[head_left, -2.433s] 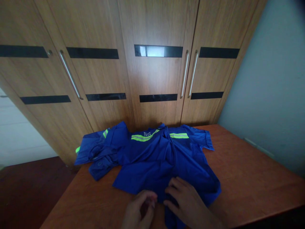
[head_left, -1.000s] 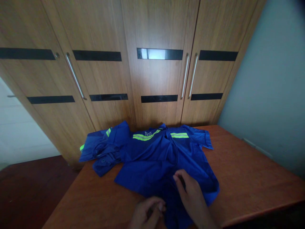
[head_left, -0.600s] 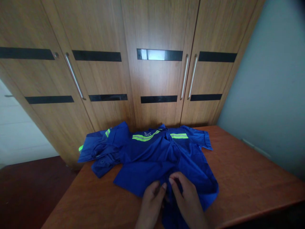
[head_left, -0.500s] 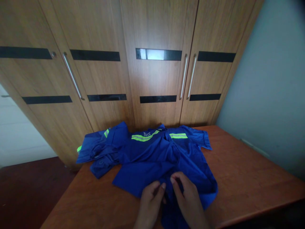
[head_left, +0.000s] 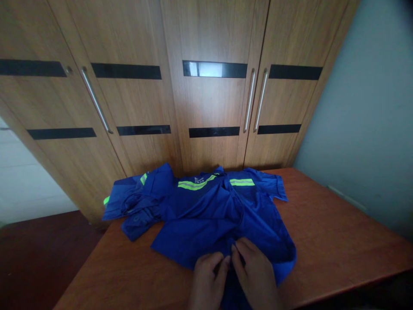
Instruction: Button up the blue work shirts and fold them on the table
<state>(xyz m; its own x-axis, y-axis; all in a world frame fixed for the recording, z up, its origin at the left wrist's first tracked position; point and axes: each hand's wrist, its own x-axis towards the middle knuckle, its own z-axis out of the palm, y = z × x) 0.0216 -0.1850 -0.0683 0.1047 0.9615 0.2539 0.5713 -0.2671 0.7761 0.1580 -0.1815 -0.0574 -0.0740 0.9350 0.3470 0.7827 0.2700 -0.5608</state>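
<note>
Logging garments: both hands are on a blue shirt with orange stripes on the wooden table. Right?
No. The head view shows the stripes are neon yellow-green, not orange. Both the left hand and right hand are on the blue shirt on the wooden table.

Two hands (head_left: 208, 280) (head_left: 256, 275), three door handles (head_left: 96, 100) (head_left: 249, 100) (head_left: 261, 100)

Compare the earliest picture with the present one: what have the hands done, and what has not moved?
The left hand shifted right to meet the right hand, which curled in from lying flat on the blue shirt. Their fingertips now touch at its front opening, apparently pinching it. Shirt, second garment and table stayed put.
</note>
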